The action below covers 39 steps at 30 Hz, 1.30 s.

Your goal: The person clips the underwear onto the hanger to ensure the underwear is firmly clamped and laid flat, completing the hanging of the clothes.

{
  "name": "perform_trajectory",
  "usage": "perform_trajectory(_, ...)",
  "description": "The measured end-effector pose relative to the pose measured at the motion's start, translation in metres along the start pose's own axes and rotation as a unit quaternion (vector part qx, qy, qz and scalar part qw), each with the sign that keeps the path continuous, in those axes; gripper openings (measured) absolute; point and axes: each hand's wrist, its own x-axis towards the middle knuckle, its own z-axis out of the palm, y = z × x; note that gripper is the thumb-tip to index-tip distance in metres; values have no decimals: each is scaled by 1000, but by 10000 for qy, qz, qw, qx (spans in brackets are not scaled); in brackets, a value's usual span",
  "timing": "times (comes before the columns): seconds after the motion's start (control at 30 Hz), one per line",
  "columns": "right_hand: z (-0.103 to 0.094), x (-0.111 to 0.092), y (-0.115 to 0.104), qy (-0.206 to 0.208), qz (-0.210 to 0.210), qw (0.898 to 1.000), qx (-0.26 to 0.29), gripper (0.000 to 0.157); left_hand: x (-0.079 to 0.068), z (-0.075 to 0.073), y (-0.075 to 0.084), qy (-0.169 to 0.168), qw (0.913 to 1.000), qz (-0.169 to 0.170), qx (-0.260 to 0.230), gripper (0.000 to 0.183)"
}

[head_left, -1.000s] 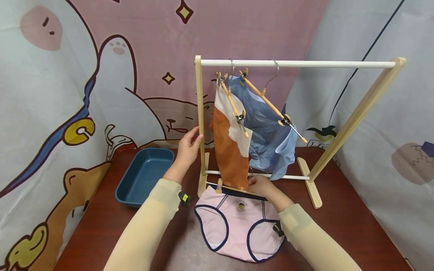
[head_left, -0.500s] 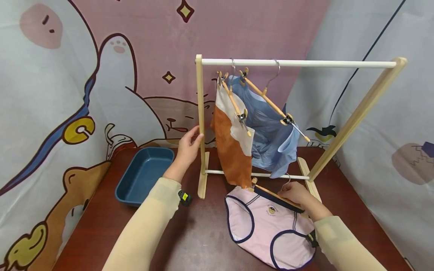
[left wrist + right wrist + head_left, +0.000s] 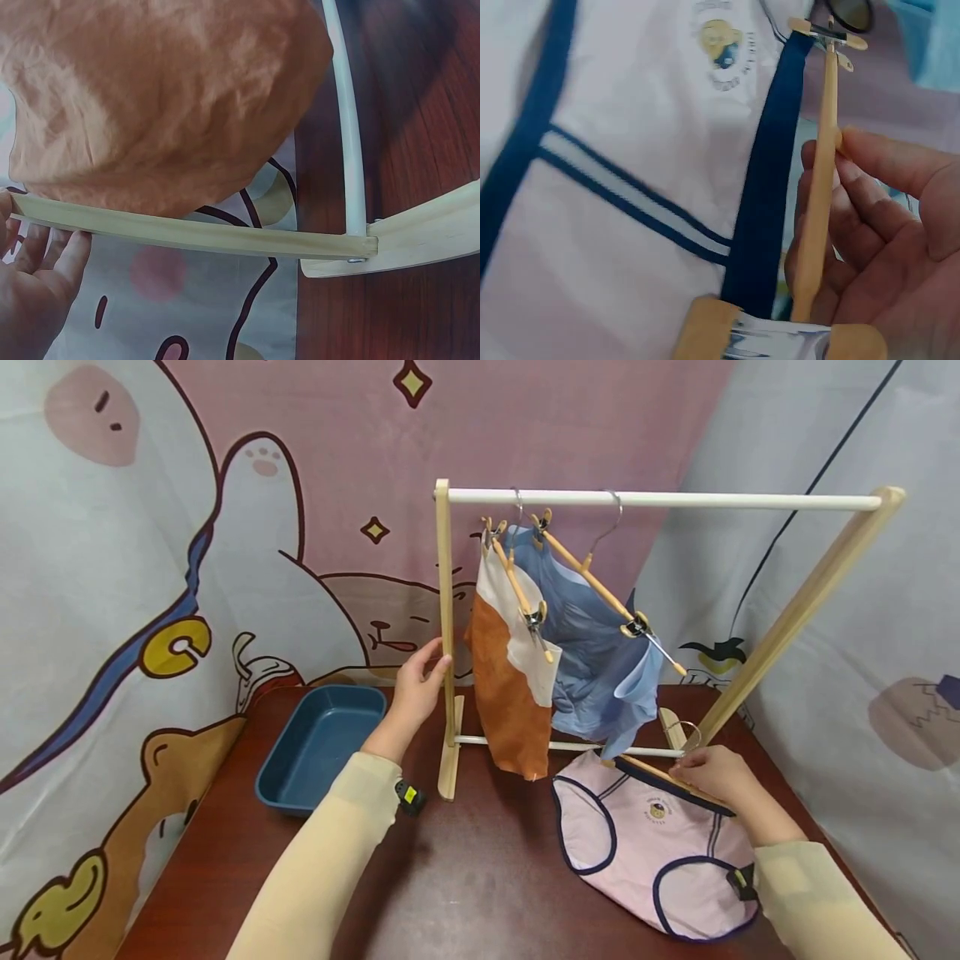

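My right hand (image 3: 712, 777) pinches the middle of a wooden clip hanger (image 3: 821, 187), below its metal hook. Pink underpants (image 3: 637, 827) with navy trim hang from its clips (image 3: 780, 337) by the waistband. They are in front of the right part of a small clothes rack, below its top rail (image 3: 750, 502). My left hand (image 3: 420, 685) holds the rack's left wooden post (image 3: 187, 232) between thumb and fingers. On the rail, an orange and white garment (image 3: 510, 685) and a light blue garment (image 3: 592, 668) hang from two more clip hangers.
A dark blue basin (image 3: 322, 752) stands left of the rack on the brown table (image 3: 465, 877). The rack's lower bar (image 3: 570, 746) runs between its wooden feet (image 3: 447, 777). A printed cloth (image 3: 337, 443) covers the walls behind.
My right hand has carried the hanger and pink underpants to the right, from in front of the orange garment toward the rack's right post. The left hand stays on the left post.
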Motion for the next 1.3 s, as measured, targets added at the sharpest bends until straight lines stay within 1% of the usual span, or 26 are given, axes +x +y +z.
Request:
perform_trajectory(0.1, -15, -5, -4, 23, -10, 10000, -54, 31, 0, 0, 1, -12, 10000, -31, -28, 41)
perform_trajectory(0.27, -38, -14, -14, 178, -134, 9994, -248, 28, 0, 0, 2, -7, 10000, -68, -37, 41)
perform_trajectory(0.43, -61, -19, -20, 625, -329, 9963, -495, 26, 0, 0, 2, -21, 9999, -96, -68, 40)
perform_trajectory(0.63, -89, -24, -32, 1035, -574, 9910, -632, 31, -1, -1, 2, -13, 9999, -110, -3, 41)
perform_trajectory(0.8, -117, -32, -54, 1414, -783, 9838, -778, 32, -1, 0, 2, -16, 9999, -105, 9, 41)
perform_trajectory(0.9, -137, -36, -71, 1573, -808, 9805, -856, 34, -2, 0, 1, -12, 9999, -106, -13, 42)
perform_trajectory(1.0, -159, -39, -89, 1811, -875, 9748, -968, 33, -2, 0, 0, 8, 9999, -129, -47, 41)
perform_trajectory(1.13, -188, -42, -110, 2175, -962, 9642, -1172, 28, -2, 0, 0, 23, 9999, -114, -118, 40)
perform_trajectory(1.23, -208, -43, -125, 2338, -931, 9591, -1293, 25, -2, 1, 1, 35, 9998, -52, -171, 40)
perform_trajectory(1.3, -220, -44, -136, 2371, -910, 9578, -1348, 25, -2, 1, 1, 39, 9998, -34, -197, 41)
